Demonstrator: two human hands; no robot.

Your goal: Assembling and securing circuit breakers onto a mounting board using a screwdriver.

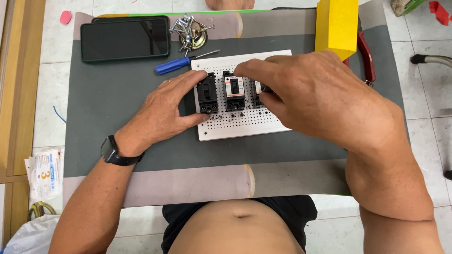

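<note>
A dark-screened phone (125, 38) is lying at the mat's far left corner; a white-and-orange label (234, 86) is fronting the middle breaker, and a printed paper packet (45, 174) is sitting on the floor left.

White perforated board (245, 124), black breakers (207, 94), blue screwdriver (172, 65), yellow block (336, 26), grey mat (113, 101).

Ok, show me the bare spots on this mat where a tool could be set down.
Free: the grey mat between the phone and the left hand, and the strip in front of the white perforated board toward the mat's near edge. Crowded: the far edge, with screws, blue screwdriver and yellow block; the right hand covers the board's right side.
</note>
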